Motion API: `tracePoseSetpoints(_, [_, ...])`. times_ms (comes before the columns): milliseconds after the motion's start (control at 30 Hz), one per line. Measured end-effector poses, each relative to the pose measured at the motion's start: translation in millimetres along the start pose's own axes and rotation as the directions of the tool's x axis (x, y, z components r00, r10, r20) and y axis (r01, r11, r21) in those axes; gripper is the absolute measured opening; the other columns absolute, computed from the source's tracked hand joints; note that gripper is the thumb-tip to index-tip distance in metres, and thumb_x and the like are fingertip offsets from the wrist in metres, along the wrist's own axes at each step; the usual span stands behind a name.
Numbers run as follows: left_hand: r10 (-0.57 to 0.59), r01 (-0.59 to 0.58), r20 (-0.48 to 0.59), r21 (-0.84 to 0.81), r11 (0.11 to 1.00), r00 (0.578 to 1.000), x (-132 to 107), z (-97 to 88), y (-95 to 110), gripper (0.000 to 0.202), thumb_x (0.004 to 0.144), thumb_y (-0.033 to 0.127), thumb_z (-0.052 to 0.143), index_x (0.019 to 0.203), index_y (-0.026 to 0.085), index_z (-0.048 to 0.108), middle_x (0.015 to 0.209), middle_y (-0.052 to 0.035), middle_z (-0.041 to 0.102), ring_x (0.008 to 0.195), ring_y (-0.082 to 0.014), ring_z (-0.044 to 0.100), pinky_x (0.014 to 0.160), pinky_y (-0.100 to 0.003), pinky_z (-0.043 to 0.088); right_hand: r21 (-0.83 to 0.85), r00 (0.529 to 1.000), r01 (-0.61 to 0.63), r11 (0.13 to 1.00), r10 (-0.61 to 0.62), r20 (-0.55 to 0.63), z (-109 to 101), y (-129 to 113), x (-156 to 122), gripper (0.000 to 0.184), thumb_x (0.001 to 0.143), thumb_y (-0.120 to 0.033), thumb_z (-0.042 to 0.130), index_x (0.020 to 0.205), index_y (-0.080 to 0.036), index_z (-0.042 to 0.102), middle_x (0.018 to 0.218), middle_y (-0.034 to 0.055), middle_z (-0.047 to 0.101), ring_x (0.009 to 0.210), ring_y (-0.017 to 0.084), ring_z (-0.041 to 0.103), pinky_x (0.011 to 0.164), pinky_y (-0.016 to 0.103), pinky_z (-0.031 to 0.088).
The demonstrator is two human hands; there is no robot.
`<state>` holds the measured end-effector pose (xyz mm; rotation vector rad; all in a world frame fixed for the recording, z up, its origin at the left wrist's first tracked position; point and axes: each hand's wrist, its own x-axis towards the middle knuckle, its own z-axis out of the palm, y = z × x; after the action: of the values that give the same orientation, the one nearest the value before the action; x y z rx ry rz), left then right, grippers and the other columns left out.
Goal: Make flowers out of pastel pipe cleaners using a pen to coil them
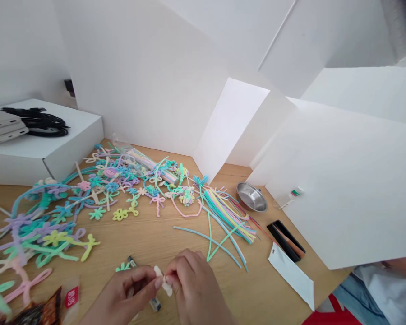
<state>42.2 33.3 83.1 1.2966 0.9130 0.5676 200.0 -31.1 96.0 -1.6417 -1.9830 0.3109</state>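
Observation:
At the front middle of the table, my left hand [130,289] and my right hand [192,286] meet over a short, fuzzy white pipe cleaner [168,289]. Both hands pinch it between thumb and fingers, and its middle is partly covered by the fingertips. Under my left hand lies a dark tube-like item [154,303], mostly hidden by the hand. A small green pipe-cleaner shape [122,266] rests just beyond the left fingers. Loose blue and green pipe cleaners [206,237] lie crossed beyond my right hand.
Many pastel pipe-cleaner flowers [121,214] spread over the left and back. A pipe-cleaner bundle [228,214], a metal bowl [252,197], a black case [286,240] and a white packet [291,274] lie right. White panels [341,189] stand behind; a white box [71,135] is back left.

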Motion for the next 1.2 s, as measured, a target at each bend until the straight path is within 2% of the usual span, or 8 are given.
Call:
tracePoseSetpoints(233, [0.092,-0.083,-0.113,0.079,0.993,0.989,-5,2.1,-5,0.018,0.072,0.041,0.068,0.062,0.026,0.069,0.062,0.001,0.069,0.066,-0.0231,0.063,0.06,-0.024,0.048,-0.076,0.98,0.074,0.994,-0.087,-0.18,15,-3,0,0.013,0.091,-0.013,0.043,0.087,-0.021,0.053,0.082,0.0034,0.062,0.074,0.02,0.056,0.068,0.032,0.036])
tracePoseSetpoints(467, [0.102,-0.108,-0.254,-0.012,0.994,0.962,-5,10.5,-18,0.011,0.071,0.039,0.071,0.071,0.029,0.074,0.067,0.0017,0.072,0.069,-0.0234,0.065,0.062,-0.023,0.049,0.186,0.911,-0.223,0.957,0.273,-0.311,35,-13,-3,0.009,0.089,-0.018,0.051,0.085,-0.025,0.056,0.081,0.0022,0.063,0.075,0.022,0.057,0.067,0.032,0.038])
tracePoseSetpoints(667, [0.346,-0.267,-0.483,0.227,0.937,0.804,-11,19.9,-30,0.011,0.068,0.02,0.073,0.074,0.029,0.074,0.083,-0.0028,0.072,0.08,-0.0253,0.065,0.075,-0.026,0.048,0.28,0.848,-0.328,0.902,0.412,-0.333,44,-26,-1,0.01,0.087,-0.018,0.055,0.082,-0.026,0.058,0.075,0.0021,0.063,0.068,0.021,0.06,0.063,0.032,0.042])
tracePoseSetpoints(733, [0.357,-0.265,-0.508,0.247,0.932,0.784,-11,21.4,-29,0.014,0.068,0.017,0.073,0.076,0.029,0.074,0.083,-0.0026,0.072,0.08,-0.0244,0.065,0.075,-0.026,0.047,0.309,0.82,-0.325,0.894,0.429,-0.379,51,-30,0,0.011,0.087,-0.019,0.053,0.081,-0.027,0.058,0.073,0.0023,0.064,0.066,0.02,0.06,0.061,0.032,0.043])
tracePoseSetpoints(867, [0.063,-0.153,-0.505,-0.139,0.978,0.861,-3,22.8,-22,0.015,0.059,0.025,0.083,0.071,0.029,0.075,0.075,0.0028,0.072,0.074,-0.0202,0.061,0.062,-0.02,0.047,0.264,0.768,-0.259,0.929,0.364,-0.527,68,-33,0,0.014,0.089,-0.017,0.05,0.085,-0.027,0.059,0.072,0.0028,0.065,0.063,0.019,0.061,0.059,0.031,0.044])
tracePoseSetpoints(967, [-0.162,-0.057,-0.399,-0.483,0.874,0.903,2,24.1,-19,0.021,0.049,0.032,0.088,0.066,0.026,0.076,0.065,0.0051,0.072,0.07,-0.0183,0.062,0.063,-0.018,0.049,0.158,0.717,-0.146,0.977,0.214,-0.663,76,-31,0,0.016,0.088,-0.012,0.052,0.093,-0.025,0.06,0.079,0.0033,0.07,0.068,0.018,0.065,0.063,0.03,0.045])
tracePoseSetpoints(1100, [-0.261,0.019,-0.299,-0.623,0.782,0.918,-1,25.9,-22,0.022,0.058,0.041,0.083,0.07,0.024,0.077,0.063,0.0035,0.074,0.065,-0.0178,0.066,0.059,-0.021,0.051,0.07,0.681,-0.024,0.997,0.068,-0.729,77,-26,2,0.021,0.082,-0.004,0.057,0.095,-0.02,0.063,0.078,0.0026,0.072,0.066,0.016,0.066,0.063,0.028,0.044])
tracePoseSetpoints(1200, [-0.335,0.077,-0.201,-0.746,0.661,0.921,-3,28.3,-25,0.023,0.054,0.035,0.087,0.071,0.024,0.077,0.064,0.0033,0.075,0.064,-0.0179,0.068,0.055,-0.02,0.051,0.166,0.678,-0.04,0.985,0.149,-0.72,80,-24,1,0.021,0.081,-0.005,0.058,0.093,-0.022,0.065,0.078,0.002,0.072,0.067,0.015,0.065,0.065,0.028,0.044])
